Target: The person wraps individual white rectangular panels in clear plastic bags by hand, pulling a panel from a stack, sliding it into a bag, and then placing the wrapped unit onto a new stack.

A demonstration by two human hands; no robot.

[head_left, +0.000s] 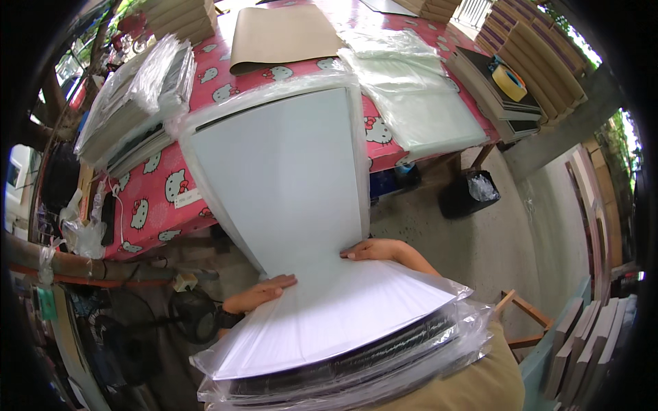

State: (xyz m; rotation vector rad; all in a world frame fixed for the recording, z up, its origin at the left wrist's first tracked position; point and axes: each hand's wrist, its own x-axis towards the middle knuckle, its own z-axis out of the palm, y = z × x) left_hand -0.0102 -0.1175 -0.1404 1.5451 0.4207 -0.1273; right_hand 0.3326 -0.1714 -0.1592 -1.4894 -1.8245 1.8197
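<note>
Off the near edge of the pink table [161, 222], a pale, smooth panel [288, 157] in a loose clear sleeve spans from the tabletop down toward the person's lap, where a white surface [336, 315] fans out over a stack of plastic-wrapped boards [411, 353]; whether panel and white surface are one piece, I cannot tell. Just short of the table, the left hand [264, 293] lies at the panel's left side and the right hand [370, 251] at its right, both with fingers nearly straight and close together, laid flat on the face and curled round nothing that shows—the thumbs are too hidden to say if they pinch an edge. The likeliest trouble is a slip: film lies against film, so a hard push toward the table could send the stack skating off the lap. The stretch between table and knees looks poorly propped, and too much weight under the palms might bow or crease it there. The sleeve, slack and puckered along its rim, could also bunch if the fingers drag. On the table, the cloth has a glossy sheen that probably grips little; at its left end, crinkled film wraps a leaning stack [137, 96] of thin, square-edged boards. Toward its far side lies a matt brown sheet [284, 38] with a curled near edge, and to its right—limp, milky and wrinkled—flat plastic sleeves [425, 103] overlap.
</note>
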